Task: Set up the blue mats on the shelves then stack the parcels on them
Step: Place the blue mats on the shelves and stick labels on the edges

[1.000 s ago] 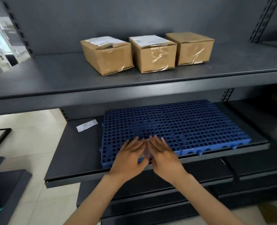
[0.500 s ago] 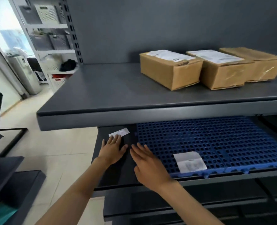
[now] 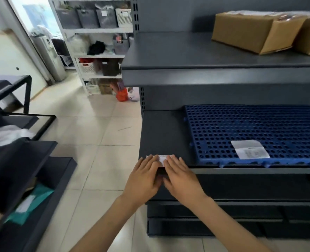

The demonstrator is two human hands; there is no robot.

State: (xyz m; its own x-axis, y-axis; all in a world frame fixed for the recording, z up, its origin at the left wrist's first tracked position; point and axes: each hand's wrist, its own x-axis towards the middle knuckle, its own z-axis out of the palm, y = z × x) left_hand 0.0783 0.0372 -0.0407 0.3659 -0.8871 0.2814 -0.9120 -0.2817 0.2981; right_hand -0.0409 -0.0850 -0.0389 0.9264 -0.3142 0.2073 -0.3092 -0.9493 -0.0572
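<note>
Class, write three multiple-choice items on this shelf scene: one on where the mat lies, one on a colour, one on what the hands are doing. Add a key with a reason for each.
1. Where does the mat lie?
A. on the floor
B. on the shelf below the parcels
C. on top of the parcels

2. What colour is the mat?
A. blue
B. red
C. green

3. What are the two hands doing?
A. lifting a parcel
B. resting flat, side by side, on a small paper slip
C. hanging off the shelf

Key: 1 B, the mat lies on the lower shelf, with the parcels on the shelf above. 2 A, its perforated surface is plainly blue. 3 B, the left hand and right hand lie palm down on the slip at the shelf's front edge, gripping nothing.
</note>
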